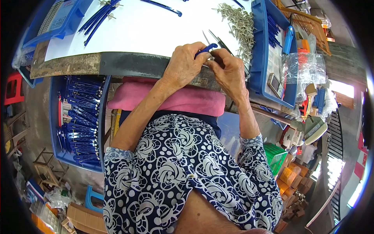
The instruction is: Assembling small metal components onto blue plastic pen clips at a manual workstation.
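Observation:
My left hand is closed round a slim blue strip, whose rounded end sticks out past the fingers. Close against it, my right hand pinches a small silvery metal piece at the strip; how the two meet is hidden by the fingers. Just beyond the hands lies a pointed dark tool, partly covered by my right hand. A heap of small metal pins with round heads is spread to its right. More slim blue strips lie at the far left of the white work surface.
Below the table's left edge, a blue bin holds many finished-looking blue strips with pins. Another blue bin stands at the right, with strips and a small device inside. A pink cloth lies across my lap. Boxes and a green crate crowd the right floor.

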Action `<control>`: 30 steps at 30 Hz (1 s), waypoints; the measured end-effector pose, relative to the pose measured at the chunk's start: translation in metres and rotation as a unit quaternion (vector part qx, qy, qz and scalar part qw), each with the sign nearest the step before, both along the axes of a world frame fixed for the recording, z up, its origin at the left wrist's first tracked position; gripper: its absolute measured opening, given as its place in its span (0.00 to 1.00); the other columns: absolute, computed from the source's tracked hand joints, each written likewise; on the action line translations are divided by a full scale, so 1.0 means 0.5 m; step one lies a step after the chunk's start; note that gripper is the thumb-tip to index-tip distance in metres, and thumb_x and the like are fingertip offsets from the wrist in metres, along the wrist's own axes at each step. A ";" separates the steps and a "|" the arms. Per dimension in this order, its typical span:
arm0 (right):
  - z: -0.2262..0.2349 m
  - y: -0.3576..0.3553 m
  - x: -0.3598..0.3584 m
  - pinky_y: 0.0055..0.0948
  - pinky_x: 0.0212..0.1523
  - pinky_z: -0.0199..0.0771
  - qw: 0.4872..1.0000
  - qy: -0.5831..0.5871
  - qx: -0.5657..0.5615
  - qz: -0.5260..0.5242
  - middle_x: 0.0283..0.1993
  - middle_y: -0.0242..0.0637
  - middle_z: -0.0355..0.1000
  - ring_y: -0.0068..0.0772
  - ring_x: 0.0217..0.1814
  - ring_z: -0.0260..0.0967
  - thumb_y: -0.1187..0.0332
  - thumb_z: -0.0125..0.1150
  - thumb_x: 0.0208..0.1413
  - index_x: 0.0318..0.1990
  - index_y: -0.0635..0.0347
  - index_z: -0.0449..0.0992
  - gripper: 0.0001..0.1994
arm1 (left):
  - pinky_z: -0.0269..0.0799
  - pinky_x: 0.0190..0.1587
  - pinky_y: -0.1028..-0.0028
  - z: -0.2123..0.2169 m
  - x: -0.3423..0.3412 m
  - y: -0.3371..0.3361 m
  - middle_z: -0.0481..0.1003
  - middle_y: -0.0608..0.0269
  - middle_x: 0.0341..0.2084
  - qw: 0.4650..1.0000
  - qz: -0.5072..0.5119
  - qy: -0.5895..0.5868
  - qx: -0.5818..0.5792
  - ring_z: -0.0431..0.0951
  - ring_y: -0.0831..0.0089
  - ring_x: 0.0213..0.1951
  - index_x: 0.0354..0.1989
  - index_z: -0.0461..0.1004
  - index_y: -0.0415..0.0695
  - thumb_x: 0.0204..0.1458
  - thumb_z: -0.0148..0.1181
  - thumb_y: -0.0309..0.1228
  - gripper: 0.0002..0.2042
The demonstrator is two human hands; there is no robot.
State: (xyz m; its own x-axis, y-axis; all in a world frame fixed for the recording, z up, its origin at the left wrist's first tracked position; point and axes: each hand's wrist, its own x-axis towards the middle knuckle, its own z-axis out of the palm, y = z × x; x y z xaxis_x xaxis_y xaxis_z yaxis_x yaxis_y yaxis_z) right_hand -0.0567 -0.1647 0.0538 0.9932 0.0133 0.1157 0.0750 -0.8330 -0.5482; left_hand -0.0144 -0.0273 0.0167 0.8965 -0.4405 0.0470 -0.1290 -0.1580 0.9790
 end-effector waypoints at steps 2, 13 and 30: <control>0.007 0.004 -0.002 0.22 0.23 0.64 0.998 0.044 0.034 -0.007 0.20 0.39 0.70 0.23 0.21 0.66 0.74 0.55 0.48 0.36 0.67 0.72 0.08 | 0.57 0.20 0.78 -0.003 0.000 0.005 0.64 0.67 0.12 1.000 0.009 0.003 -0.004 0.61 0.82 0.17 0.30 0.71 0.35 0.49 0.53 0.30 0.09; 0.008 0.001 -0.003 0.20 0.29 0.63 0.985 0.108 0.135 -0.022 0.24 0.34 0.69 0.21 0.26 0.62 0.72 0.52 0.51 0.37 0.67 0.71 0.08 | 0.65 0.26 0.67 -0.034 0.003 0.008 0.69 0.47 0.17 0.995 0.057 -0.051 -0.070 0.71 0.58 0.21 0.27 0.72 0.36 0.41 0.54 0.31 0.09; 0.010 0.008 0.002 0.12 0.18 0.45 0.941 0.167 0.293 0.019 0.21 0.22 0.60 0.10 0.19 0.49 0.67 0.55 0.52 0.39 0.67 0.71 0.11 | 0.67 0.25 0.65 -0.036 0.007 0.008 0.71 0.46 0.17 0.997 0.039 0.018 -0.068 0.73 0.56 0.21 0.22 0.73 0.35 0.37 0.55 0.29 0.09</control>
State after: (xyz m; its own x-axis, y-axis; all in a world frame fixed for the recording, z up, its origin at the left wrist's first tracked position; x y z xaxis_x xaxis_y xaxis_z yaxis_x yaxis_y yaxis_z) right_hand -0.0560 -0.1609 0.0588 0.9754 0.0815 -0.2047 -0.1594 -0.3807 -0.9108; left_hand -0.0107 -0.0232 -0.0013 0.9300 -0.3611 0.0685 -0.0858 -0.0321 0.9958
